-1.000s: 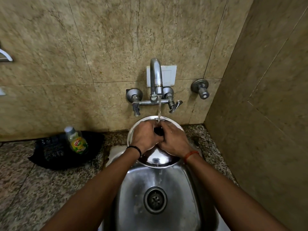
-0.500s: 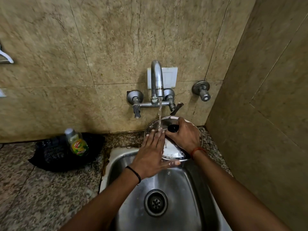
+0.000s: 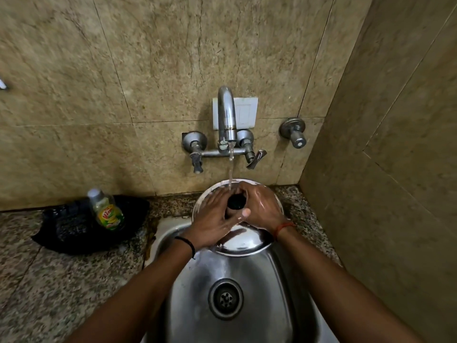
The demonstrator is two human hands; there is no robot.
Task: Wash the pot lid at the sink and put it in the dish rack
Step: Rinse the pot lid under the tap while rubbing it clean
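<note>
1. The pot lid (image 3: 243, 240) is polished metal, wet and mirror-bright, with a matt black knob (image 3: 236, 202) that looks like plastic.
2. The sink (image 3: 277, 288) is brushed steel, smooth with a dull sheen and wet streaks; its drain (image 3: 225, 298) is ringed metal.
3. The tap (image 3: 226, 115) is chromed metal, glossy on the spout and duller, stained on the valves.
4. The wall tiles (image 3: 158, 58) are mottled beige stone, smooth and faintly glossy.
5. The counter (image 3: 49, 280) is speckled granite with a low shine.
6. The bottle (image 3: 106, 210) is clear glossy plastic with a printed label.
7. The black bag (image 3: 74, 233) under it looks like thin crinkled plastic.
8. The right hand (image 3: 263, 209) glistens wet.
</note>
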